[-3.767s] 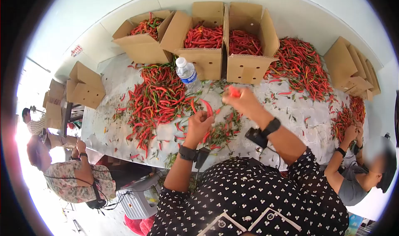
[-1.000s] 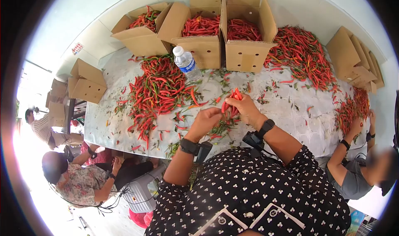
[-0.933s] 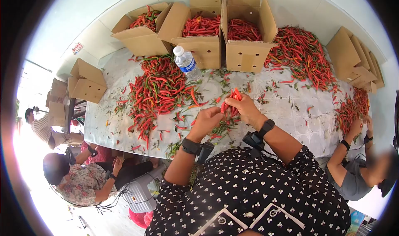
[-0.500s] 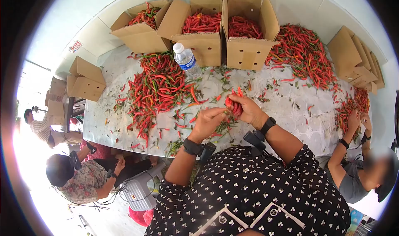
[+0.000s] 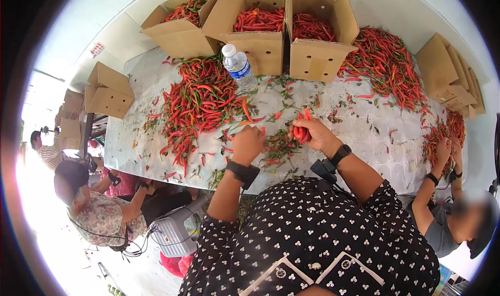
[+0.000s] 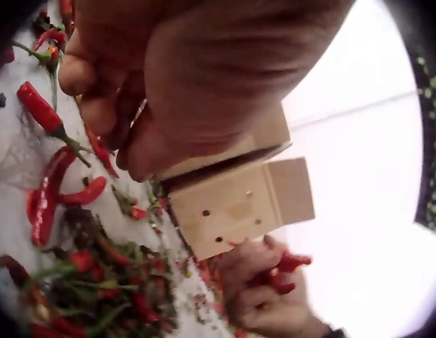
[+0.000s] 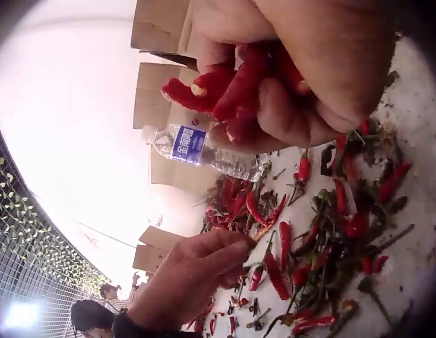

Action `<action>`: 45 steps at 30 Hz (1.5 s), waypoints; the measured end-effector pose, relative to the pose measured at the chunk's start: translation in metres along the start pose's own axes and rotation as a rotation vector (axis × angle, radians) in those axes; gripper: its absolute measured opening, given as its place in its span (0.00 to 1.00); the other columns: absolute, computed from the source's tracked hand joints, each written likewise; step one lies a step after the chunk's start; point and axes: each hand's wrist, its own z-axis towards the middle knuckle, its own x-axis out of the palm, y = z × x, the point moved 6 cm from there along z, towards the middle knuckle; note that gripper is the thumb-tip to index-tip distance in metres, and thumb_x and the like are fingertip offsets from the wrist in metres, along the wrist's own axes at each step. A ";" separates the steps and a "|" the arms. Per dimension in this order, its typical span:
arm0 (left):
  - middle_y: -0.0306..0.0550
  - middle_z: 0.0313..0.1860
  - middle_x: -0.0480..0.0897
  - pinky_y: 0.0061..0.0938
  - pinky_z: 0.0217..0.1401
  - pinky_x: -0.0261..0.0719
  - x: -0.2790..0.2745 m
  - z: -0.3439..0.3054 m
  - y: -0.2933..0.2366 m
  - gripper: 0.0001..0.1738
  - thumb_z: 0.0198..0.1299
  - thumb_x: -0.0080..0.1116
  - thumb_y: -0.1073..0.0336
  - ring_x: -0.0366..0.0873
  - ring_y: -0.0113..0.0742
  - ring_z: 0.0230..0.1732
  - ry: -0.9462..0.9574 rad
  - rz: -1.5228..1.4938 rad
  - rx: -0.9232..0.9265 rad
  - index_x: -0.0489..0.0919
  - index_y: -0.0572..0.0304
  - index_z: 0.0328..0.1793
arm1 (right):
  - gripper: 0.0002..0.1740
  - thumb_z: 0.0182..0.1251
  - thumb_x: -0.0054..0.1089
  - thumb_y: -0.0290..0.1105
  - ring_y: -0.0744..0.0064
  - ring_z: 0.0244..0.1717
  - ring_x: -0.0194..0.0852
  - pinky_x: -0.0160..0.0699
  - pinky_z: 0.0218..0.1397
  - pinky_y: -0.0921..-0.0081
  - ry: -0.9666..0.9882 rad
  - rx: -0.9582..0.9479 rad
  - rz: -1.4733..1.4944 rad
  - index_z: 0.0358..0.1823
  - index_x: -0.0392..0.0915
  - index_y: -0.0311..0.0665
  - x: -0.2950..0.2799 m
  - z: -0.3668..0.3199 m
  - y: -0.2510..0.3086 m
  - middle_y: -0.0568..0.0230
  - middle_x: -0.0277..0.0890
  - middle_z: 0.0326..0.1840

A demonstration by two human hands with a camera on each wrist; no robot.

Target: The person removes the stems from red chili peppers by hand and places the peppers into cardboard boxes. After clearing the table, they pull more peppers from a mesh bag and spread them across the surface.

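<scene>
My right hand point(image 5: 319, 134) grips a bunch of red chilies point(image 7: 235, 91) with curled fingers. The chilies' blunt ends stick out past the fingers in the right wrist view, and one shows a pale cut-like end. Apart from it, to the left, my left hand point(image 5: 249, 146) is low over the table with fingers bent toward the thumb. In the left wrist view its fingertips come right up to loose chilies point(image 6: 45, 109); I cannot tell whether it pinches one. Beside the hands lies a heap of green stems and chilies point(image 5: 281, 147).
A large chili pile point(image 5: 200, 101) spreads on the left of the table, near a water bottle point(image 5: 239, 69). Behind stand cardboard boxes point(image 5: 317, 59) of chilies. Another pile point(image 5: 383, 69) lies back right. People sit at both sides, one in a floral shirt point(image 5: 107, 215) and one in grey point(image 5: 442, 231).
Half a second ago the left fingers were at the chilies in the right hand; the left hand has since moved away to the left. The right hand still holds its bunch.
</scene>
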 end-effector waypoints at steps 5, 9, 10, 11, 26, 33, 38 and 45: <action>0.54 0.29 0.77 0.41 0.31 0.75 0.016 0.007 -0.007 0.12 0.48 0.57 0.59 0.77 0.50 0.28 -0.082 -0.026 0.072 0.76 0.62 0.27 | 0.06 0.55 0.60 0.26 0.61 0.29 0.78 0.79 0.34 0.67 -0.071 0.057 -0.068 0.33 0.73 0.34 -0.004 0.004 -0.011 0.59 0.75 0.27; 0.53 0.26 0.78 0.34 0.30 0.74 0.007 0.007 -0.030 0.11 0.50 0.58 0.62 0.77 0.44 0.26 -0.067 -0.537 0.131 0.76 0.64 0.31 | 0.07 0.53 0.62 0.27 0.68 0.24 0.76 0.78 0.28 0.73 -0.123 0.058 -0.140 0.33 0.73 0.36 -0.006 0.007 -0.016 0.62 0.75 0.26; 0.52 0.25 0.79 0.30 0.30 0.73 0.007 0.007 -0.038 0.10 0.51 0.58 0.64 0.77 0.38 0.26 0.037 -0.616 0.117 0.76 0.65 0.33 | 0.07 0.54 0.62 0.27 0.70 0.22 0.75 0.77 0.26 0.75 -0.098 0.050 -0.181 0.32 0.74 0.36 -0.002 0.009 -0.017 0.63 0.75 0.25; 0.51 0.24 0.79 0.27 0.30 0.73 -0.001 0.006 -0.047 0.11 0.51 0.58 0.64 0.77 0.34 0.25 0.026 -0.638 0.184 0.76 0.65 0.34 | 0.07 0.54 0.62 0.27 0.70 0.22 0.75 0.77 0.26 0.75 -0.091 0.051 -0.183 0.32 0.74 0.36 -0.001 0.009 -0.017 0.63 0.75 0.25; 0.51 0.26 0.78 0.38 0.34 0.73 -0.013 0.065 0.034 0.12 0.49 0.55 0.69 0.77 0.47 0.30 -0.368 -0.220 0.019 0.73 0.66 0.40 | 0.05 0.56 0.58 0.28 0.74 0.21 0.73 0.72 0.25 0.76 -0.121 0.054 -0.107 0.27 0.74 0.36 -0.010 0.011 -0.006 0.63 0.75 0.24; 0.38 0.27 0.78 0.18 0.31 0.71 0.008 0.022 -0.008 0.09 0.56 0.53 0.68 0.73 0.23 0.27 0.061 -1.121 -0.056 0.77 0.67 0.37 | 0.05 0.57 0.57 0.26 0.70 0.28 0.77 0.77 0.29 0.74 -0.064 0.062 -0.109 0.34 0.73 0.34 0.012 0.018 -0.017 0.61 0.76 0.27; 0.36 0.22 0.74 0.18 0.28 0.68 -0.008 0.013 -0.025 0.08 0.56 0.53 0.67 0.70 0.21 0.24 -0.137 -0.975 0.036 0.77 0.67 0.33 | 0.10 0.56 0.58 0.24 0.68 0.32 0.79 0.79 0.33 0.72 0.014 0.107 -0.124 0.40 0.72 0.33 0.020 0.015 -0.023 0.60 0.76 0.34; 0.31 0.17 0.66 0.17 0.25 0.61 0.012 0.016 -0.015 0.09 0.58 0.51 0.64 0.60 0.21 0.19 0.090 -1.149 -0.115 0.74 0.61 0.28 | 0.09 0.51 0.58 0.23 0.77 0.25 0.73 0.72 0.26 0.80 0.068 0.051 -0.456 0.36 0.73 0.36 0.022 0.003 -0.009 0.66 0.74 0.29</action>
